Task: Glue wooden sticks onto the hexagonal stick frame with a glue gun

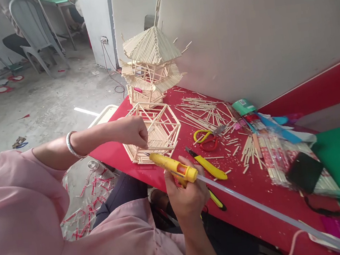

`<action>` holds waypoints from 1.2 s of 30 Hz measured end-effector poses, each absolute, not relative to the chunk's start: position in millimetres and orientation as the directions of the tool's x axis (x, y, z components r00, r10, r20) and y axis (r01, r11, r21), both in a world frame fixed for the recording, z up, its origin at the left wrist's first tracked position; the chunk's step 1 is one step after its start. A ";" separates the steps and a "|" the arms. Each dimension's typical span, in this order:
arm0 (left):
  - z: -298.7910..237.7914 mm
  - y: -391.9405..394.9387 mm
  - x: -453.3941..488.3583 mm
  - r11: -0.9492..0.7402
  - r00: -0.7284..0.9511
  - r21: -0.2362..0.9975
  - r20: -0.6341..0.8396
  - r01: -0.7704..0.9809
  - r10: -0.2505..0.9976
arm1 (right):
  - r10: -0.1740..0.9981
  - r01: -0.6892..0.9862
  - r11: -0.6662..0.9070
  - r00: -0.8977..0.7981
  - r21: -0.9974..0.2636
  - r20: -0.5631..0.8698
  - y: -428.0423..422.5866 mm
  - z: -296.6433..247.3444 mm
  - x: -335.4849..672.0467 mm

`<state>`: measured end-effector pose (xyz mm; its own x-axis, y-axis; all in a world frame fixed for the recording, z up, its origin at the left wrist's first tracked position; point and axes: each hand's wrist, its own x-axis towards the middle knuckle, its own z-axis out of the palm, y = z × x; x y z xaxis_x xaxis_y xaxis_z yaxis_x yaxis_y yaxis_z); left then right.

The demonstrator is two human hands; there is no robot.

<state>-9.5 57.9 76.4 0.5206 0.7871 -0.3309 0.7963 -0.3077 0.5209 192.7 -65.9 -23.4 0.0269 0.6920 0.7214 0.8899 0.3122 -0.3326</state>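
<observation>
Yellow plastic glue gun (174,167) clasped in my right hand (188,196); my left hand (134,133), pinching or not I can't tell, overhangs the pale hexagonal wooden-stick frame (161,137) by the red desk's (260,182) near edge: likely light, fragile; corners suit gripping.

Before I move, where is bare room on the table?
Mostly bare, crumbs aside: between the open yellow cutter, bagged sticks and glue stick. Bare: the table left of the hexagonal frame. Crowded: around scissors and loose sticks.
</observation>
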 end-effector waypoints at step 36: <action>69.6 58.0 -7.4 -0.502 0.645 0.458 -0.237 0.734 0.727 | 0.676 0.870 0.372 -0.015 -0.324 0.736 -68.6 -19.5 191.6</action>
<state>-7.4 58.0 69.6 0.6450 0.7266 -0.2366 0.7337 -0.5022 0.4577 191.6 -68.6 -19.5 -0.0146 0.6763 0.7365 0.8699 0.3717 -0.3241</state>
